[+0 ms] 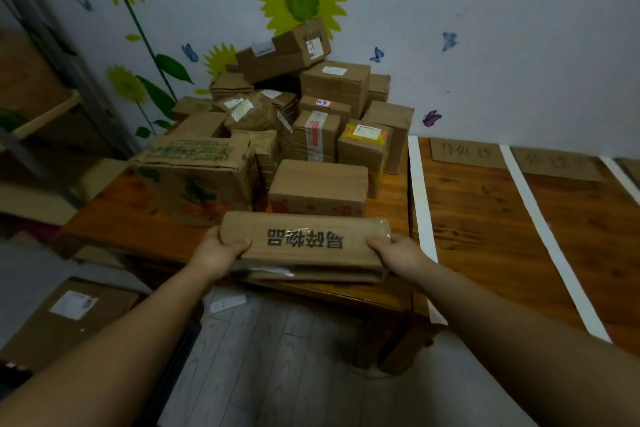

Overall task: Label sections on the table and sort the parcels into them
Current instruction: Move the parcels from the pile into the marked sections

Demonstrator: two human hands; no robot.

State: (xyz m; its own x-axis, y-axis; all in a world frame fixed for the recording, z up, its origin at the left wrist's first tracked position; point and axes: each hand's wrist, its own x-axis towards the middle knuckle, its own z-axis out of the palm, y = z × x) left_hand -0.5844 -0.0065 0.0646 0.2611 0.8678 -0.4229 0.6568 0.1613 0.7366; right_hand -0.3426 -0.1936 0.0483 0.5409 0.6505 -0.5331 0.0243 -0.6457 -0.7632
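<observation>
Cardboard piece [304,243] printed upside down, seemingly 易碎品, is gripped at its ends by left hand [221,250] and right hand [398,251].

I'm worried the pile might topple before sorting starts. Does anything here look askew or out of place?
Yes. The top box of the pile sits tilted, its right end raised, not flat like the boxes below. The flat parcel held at the table's near edge shows its printed characters upside down in this view.

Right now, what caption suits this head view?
Left hand and right hand hold a flat lettered parcel before stacked boxes.
</observation>
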